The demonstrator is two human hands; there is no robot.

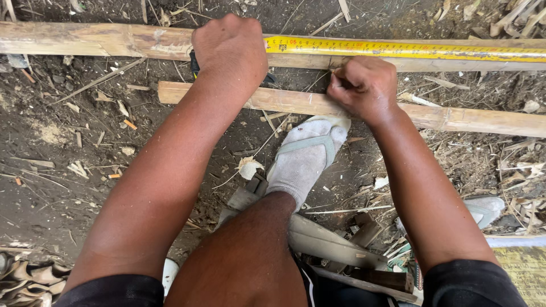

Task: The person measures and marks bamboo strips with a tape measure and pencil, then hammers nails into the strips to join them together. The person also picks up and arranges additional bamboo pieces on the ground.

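Yellow tape (406, 50) stretched left to right along far bamboo strip (85, 40), long axis across the view, running off the right edge. Left hand (230, 51) fisted over tape case, pinning it on the strip. Right hand (364, 85) closed, fingertips pinched at the strip's near edge just below tape; anything held, cannot tell. Near strip (466, 119) parallel, under sandalled foot (304, 156), on dirt ground (57, 159).

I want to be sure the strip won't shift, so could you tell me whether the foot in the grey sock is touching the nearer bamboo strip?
Touching: the head view shows the sock's toe pressed against the nearer bamboo strip, with no gap.
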